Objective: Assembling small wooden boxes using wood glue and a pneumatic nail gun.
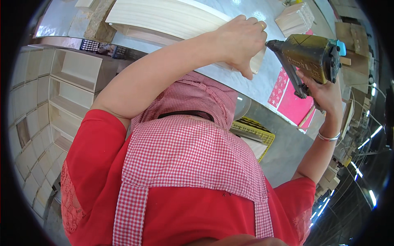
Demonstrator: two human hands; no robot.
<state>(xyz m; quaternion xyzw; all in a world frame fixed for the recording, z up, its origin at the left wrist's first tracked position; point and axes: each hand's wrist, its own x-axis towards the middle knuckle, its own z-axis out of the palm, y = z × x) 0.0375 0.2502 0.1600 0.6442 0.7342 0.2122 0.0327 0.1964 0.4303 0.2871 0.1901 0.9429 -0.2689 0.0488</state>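
Note:
A long pale wooden box point(164, 18) lies on the worktable point(254, 88) across the far side. My left hand point(242, 43) grips its right end, fingers over the top and thumb down by the near edge. To the right, my right hand point(328, 93) is wrapped round the handle of a worn olive-and-black nail gun point(310, 57). The gun's nose points left toward the box's end, and a small gap shows between the nose and my left hand. A light-blue fitting point(340, 48) is on the gun's right end.
Stacked wooden boxes point(76, 80) stand on the left. A block point(98, 22) lies by the box's left end. Thin wooden pieces point(294, 20) are piled at the far right. A pink patterned sheet point(291, 100) lies near the table's edge, above a yellow crate point(256, 135).

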